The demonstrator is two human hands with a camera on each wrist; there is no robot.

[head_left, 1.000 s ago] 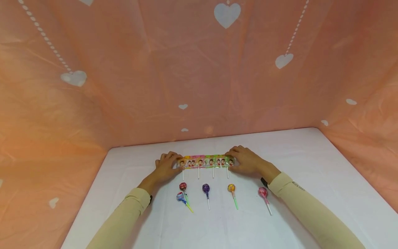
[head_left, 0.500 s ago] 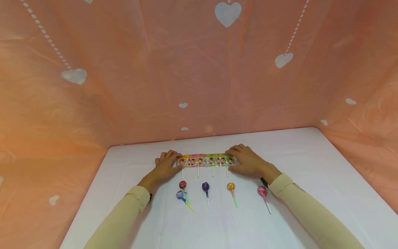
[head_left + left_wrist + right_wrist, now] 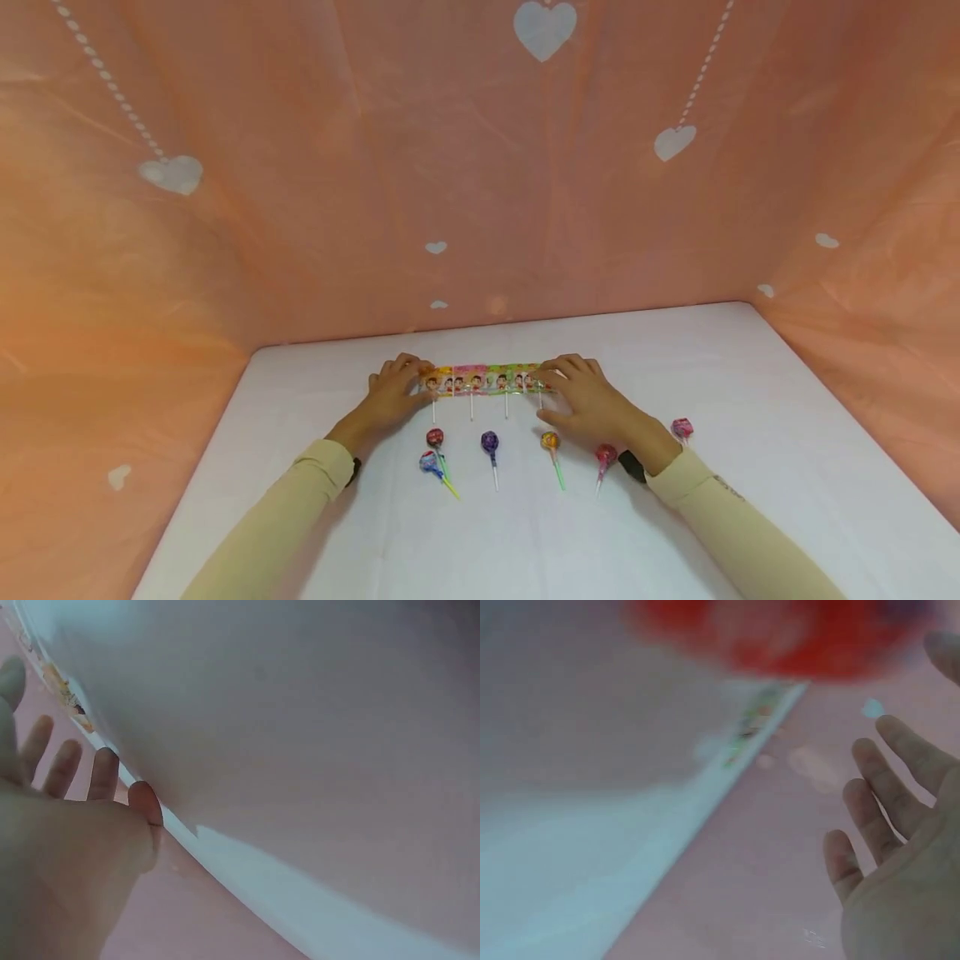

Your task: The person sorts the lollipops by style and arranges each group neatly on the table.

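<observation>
A strip of wrapped lollipops (image 3: pixel 487 381) lies flat across the far middle of the white table (image 3: pixel 750 467), sticks pointing toward me. My left hand (image 3: pixel 405 385) rests with straight fingers (image 3: pixel 67 765) on the strip's left end (image 3: pixel 64 690). My right hand (image 3: pixel 561 390) lies over the right end, its fingers (image 3: pixel 885 795) spread. Loose lollipops lie in a row nearer me: red (image 3: pixel 435 437), blue (image 3: pixel 430 463), purple (image 3: pixel 490 440), yellow (image 3: pixel 550 440), and a red-pink one (image 3: pixel 605 454) beside my right wrist. A pink lollipop (image 3: pixel 682 428) lies to the right of that wrist.
Peach cloth walls with white hearts (image 3: pixel 480 208) close in the table at the back and both sides. A blurred red shape (image 3: pixel 795 637) fills the top of the right wrist view. Bare white tabletop extends to the right and toward me.
My right hand and forearm have shifted left and slightly nearer. A pink lollipop now shows to the right of the wrist, and the red-pink one lies closer to the yellow one.
</observation>
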